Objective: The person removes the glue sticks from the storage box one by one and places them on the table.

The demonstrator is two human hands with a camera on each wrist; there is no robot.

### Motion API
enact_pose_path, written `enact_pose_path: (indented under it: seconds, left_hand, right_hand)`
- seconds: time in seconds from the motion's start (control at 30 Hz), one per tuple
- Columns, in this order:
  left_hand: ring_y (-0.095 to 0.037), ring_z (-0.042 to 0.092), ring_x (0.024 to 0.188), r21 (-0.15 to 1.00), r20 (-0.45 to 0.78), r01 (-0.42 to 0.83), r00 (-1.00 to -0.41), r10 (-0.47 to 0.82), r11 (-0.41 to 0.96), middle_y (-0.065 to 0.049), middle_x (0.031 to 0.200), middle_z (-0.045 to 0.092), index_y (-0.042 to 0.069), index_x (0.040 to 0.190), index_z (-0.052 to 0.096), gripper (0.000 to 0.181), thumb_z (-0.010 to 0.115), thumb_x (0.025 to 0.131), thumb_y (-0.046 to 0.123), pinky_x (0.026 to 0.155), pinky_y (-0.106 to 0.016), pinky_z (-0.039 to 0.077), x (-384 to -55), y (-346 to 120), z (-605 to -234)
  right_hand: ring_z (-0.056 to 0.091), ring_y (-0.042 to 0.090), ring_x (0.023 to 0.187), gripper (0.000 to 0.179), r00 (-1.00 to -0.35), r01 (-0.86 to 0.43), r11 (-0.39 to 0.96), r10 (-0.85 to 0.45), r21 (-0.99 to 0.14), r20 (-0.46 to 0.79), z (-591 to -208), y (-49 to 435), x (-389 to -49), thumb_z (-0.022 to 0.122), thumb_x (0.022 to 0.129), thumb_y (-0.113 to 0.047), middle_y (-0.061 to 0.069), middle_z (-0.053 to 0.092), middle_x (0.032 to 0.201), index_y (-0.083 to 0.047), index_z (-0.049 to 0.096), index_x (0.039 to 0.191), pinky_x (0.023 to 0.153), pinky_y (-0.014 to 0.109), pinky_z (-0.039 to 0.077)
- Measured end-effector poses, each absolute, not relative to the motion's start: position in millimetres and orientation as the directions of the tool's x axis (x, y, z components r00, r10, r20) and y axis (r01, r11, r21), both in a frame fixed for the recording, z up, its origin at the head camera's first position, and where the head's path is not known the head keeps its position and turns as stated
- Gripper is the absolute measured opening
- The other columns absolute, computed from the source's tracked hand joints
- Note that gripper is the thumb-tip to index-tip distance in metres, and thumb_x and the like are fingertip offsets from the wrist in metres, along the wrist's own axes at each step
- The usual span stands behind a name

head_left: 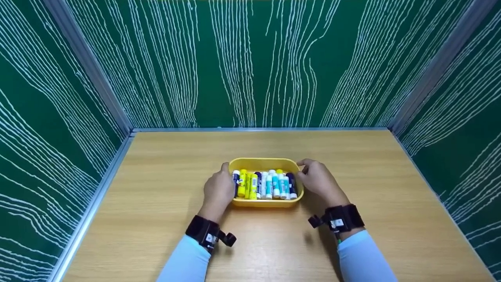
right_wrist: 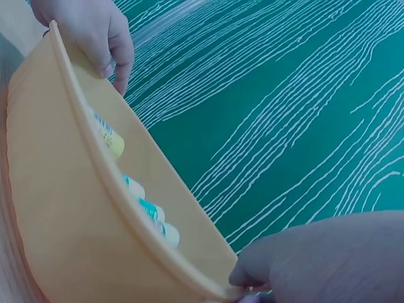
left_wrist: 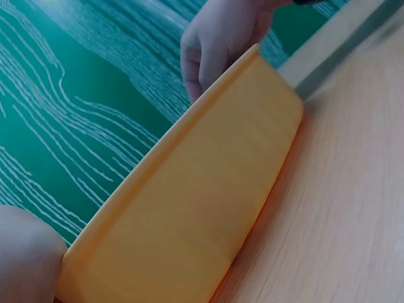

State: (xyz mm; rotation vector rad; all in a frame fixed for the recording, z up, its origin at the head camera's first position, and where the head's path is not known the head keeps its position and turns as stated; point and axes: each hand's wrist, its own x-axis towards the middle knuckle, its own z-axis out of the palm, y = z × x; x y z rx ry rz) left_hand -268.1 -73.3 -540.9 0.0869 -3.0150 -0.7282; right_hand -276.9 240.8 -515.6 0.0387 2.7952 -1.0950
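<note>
A yellow plastic bin point(head_left: 266, 203) with rounded corners sits in the middle of the table. Inside it several glue sticks point(head_left: 276, 186) lie side by side, some yellow, some teal and white, some dark purple with white ends. My left hand point(head_left: 219, 188) grips the bin's left end. At the opposite end my right hand point(head_left: 321, 179) holds the rim between thumb and fingers. The left wrist view shows the bin's long outer wall point(left_wrist: 189, 189) close up; in the right wrist view, a few glue stick ends point(right_wrist: 167, 233) show over the rim.
The wooden table point(head_left: 156, 168) is bounded at the back and sides by green panels point(head_left: 270, 70) with wavy white lines. Grey metal rails point(head_left: 258, 129) run along the panels' lower edges. Black straps with small cameras point(head_left: 344, 218) are on both wrists.
</note>
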Motion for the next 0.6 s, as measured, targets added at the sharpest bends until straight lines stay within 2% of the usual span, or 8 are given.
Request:
enact_pose_path:
  seconds: [0.1, 0.2, 0.3, 0.47, 0.6]
  left_hand:
    - [-0.037, 0.081, 0.096, 0.459, 0.028, -0.042, -0.998, -0.062, 0.888, -0.022, 0.112, 0.082, 0.008, 0.169, 0.047, 0.051, 0.046, 0.123, 0.029, 0.082, -0.053, 0.067, -267, -72, -540]
    - [-0.039, 0.082, 0.097, 0.448, 0.035, -0.037, -0.998, -0.058, 0.893, -0.023, 0.113, 0.083, 0.008, 0.168, 0.048, 0.050, 0.048, 0.122, 0.028, 0.081, -0.054, 0.066, -266, -72, -539]
    - [-0.039, 0.082, 0.095, 0.428, 0.023, -0.046, -0.998, -0.062, 0.903, -0.022, 0.111, 0.083, 0.008, 0.168, 0.048, 0.050, 0.051, 0.121, 0.026, 0.079, -0.053, 0.066, -265, -71, -537]
    - [-0.036, 0.082, 0.097, 0.398, -0.019, -0.073, -0.997, -0.072, 0.914, -0.021, 0.113, 0.083, 0.008, 0.172, 0.044, 0.054, 0.052, 0.120, 0.022, 0.081, -0.051, 0.067, -264, -71, -533]
    - [-0.036, 0.082, 0.100, 0.398, -0.035, -0.086, -0.996, -0.078, 0.913, -0.021, 0.118, 0.083, 0.009, 0.172, 0.044, 0.054, 0.051, 0.121, 0.025, 0.083, -0.051, 0.067, -265, -72, -533]
  right_hand:
    - [0.067, 0.032, 0.102, 0.044, -0.996, 0.040, 0.759, -0.019, -0.650, -0.084, -510, 237, -274, 0.067, 0.111, -0.015, 0.021, 0.071, 0.125, -0.002, 0.065, 0.153, 0.080, 0.034, 0.059]
    - [0.066, 0.032, 0.100, 0.043, -0.999, -0.002, 0.772, -0.028, -0.636, -0.031, -502, 230, -269, 0.066, 0.110, -0.014, 0.022, 0.071, 0.123, 0.001, 0.067, 0.151, 0.077, 0.035, 0.058]
    - [0.066, 0.031, 0.096, 0.043, -0.998, -0.017, 0.760, -0.052, -0.649, -0.035, -496, 222, -264, 0.065, 0.110, -0.013, 0.022, 0.071, 0.119, 0.001, 0.066, 0.151, 0.074, 0.035, 0.058]
    - [0.069, 0.028, 0.098, 0.042, -0.994, -0.031, 0.761, -0.094, -0.648, -0.062, -493, 208, -258, 0.067, 0.112, -0.012, 0.020, 0.074, 0.120, 0.001, 0.066, 0.152, 0.079, 0.034, 0.062]
    - [0.070, 0.027, 0.095, 0.042, -0.991, -0.038, 0.777, -0.112, -0.628, -0.079, -499, 197, -256, 0.069, 0.112, -0.016, 0.018, 0.075, 0.120, 0.000, 0.068, 0.152, 0.075, 0.034, 0.061]
